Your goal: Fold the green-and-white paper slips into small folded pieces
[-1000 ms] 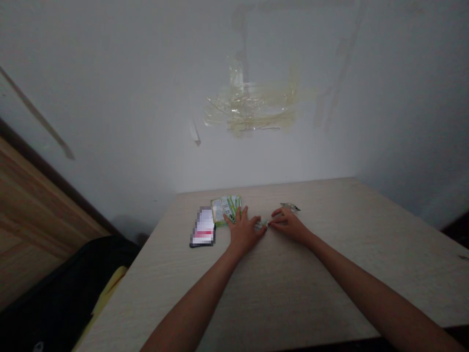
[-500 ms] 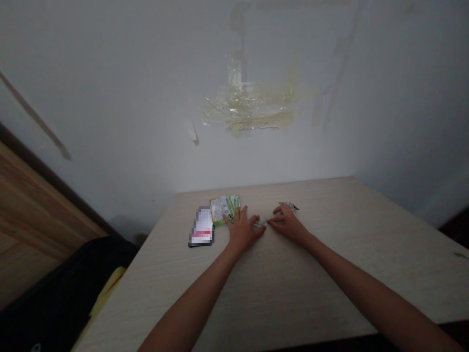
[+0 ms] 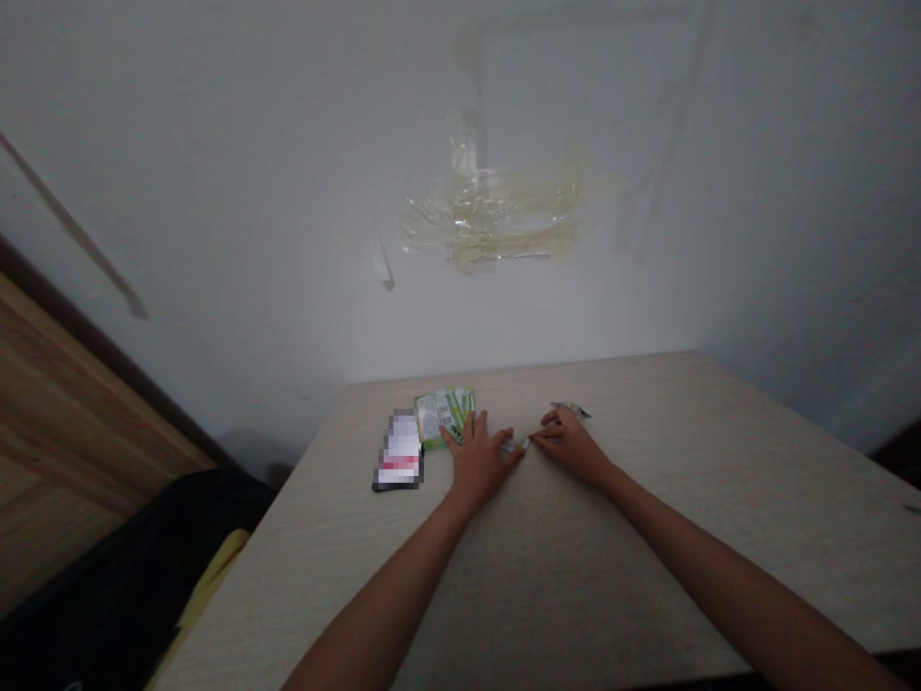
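Observation:
My left hand (image 3: 481,463) lies on the table with its fingers spread, some of them over the edge of a green-and-white printed packet (image 3: 434,415). Its thumb and index finger rest against a small white-and-green piece (image 3: 524,442), perhaps paper or a sticker; its kind is too small to make out. From the right, my right hand (image 3: 572,446) pinches at the end of that piece, fingertips together. A small crumpled dark-and-light scrap (image 3: 578,410) sits just beyond the right knuckles, partly hidden by them.
A phone-like flat object (image 3: 399,453) with a blurred-out screen lies left of the packet. The pale wooden table (image 3: 648,595) meets a wall (image 3: 504,317) with peeling clear tape (image 3: 496,221). Dark cloth (image 3: 144,547) and a yellow strip (image 3: 208,576) are beyond the left edge.
The view has shifted slightly, so everything sits a little lower. Both hands keep nearly the same pose around the small piece.

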{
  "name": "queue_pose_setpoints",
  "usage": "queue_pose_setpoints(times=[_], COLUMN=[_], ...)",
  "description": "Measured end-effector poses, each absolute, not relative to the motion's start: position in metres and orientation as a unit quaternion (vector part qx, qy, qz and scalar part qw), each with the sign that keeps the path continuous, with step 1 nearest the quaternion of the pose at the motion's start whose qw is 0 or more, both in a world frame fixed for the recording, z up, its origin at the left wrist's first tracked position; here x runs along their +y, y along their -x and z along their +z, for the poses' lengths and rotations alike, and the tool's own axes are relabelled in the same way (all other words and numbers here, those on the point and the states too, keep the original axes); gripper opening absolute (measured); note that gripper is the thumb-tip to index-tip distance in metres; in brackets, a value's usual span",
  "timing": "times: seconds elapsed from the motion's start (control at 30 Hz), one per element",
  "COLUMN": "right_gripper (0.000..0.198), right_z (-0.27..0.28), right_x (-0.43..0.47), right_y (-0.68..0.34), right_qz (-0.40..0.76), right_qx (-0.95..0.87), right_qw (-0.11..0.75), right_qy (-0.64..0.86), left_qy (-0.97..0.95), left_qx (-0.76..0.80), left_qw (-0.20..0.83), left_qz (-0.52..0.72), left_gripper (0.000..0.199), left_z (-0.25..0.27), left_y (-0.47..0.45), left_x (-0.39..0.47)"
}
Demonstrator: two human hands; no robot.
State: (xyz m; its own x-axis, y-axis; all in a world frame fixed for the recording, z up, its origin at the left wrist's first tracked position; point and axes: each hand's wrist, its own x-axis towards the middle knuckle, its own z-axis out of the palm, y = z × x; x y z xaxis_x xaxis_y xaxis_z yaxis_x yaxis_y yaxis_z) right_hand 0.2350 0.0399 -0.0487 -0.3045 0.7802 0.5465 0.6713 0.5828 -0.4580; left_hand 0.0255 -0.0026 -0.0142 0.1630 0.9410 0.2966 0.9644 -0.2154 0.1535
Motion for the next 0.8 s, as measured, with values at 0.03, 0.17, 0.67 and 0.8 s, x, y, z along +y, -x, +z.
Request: queue_pose_setpoints(times=[0.03, 0.17, 0.67, 0.8], right_gripper=[0.016, 0.017, 0.02, 0.02], right_z=[-0.048, -0.041, -0.024, -0.022], right_x=[0.039, 0.033, 0.026, 0.022], right_y=[-0.235, -0.234, -0.227, -0.226], right_qz=[0.067, 0.05, 0.041, 0.047], right_qx=[-0.808, -0.825, -0.862, -0.856], right_qw=[0.379, 0.378, 0.321, 0.346], right_qy=[0.447, 0.417, 0.39, 0.381], left_qy=[0.763, 0.763, 0.773, 0.775], left_qx=[-0.624, -0.624, -0.605, -0.6], left_qw=[0.034, 0.027, 0.037, 0.036], left_qz=[-0.166, -0.167, -0.19, -0.193], left_gripper=[0.046, 0.047, 0.026, 0.027], left_z=[-0.014, -0.015, -0.011, -0.013], left_y=[-0.025, -0.024, -0.015, -0.015], left_x=[-0.003, -0.002, -0.007, -0.007])
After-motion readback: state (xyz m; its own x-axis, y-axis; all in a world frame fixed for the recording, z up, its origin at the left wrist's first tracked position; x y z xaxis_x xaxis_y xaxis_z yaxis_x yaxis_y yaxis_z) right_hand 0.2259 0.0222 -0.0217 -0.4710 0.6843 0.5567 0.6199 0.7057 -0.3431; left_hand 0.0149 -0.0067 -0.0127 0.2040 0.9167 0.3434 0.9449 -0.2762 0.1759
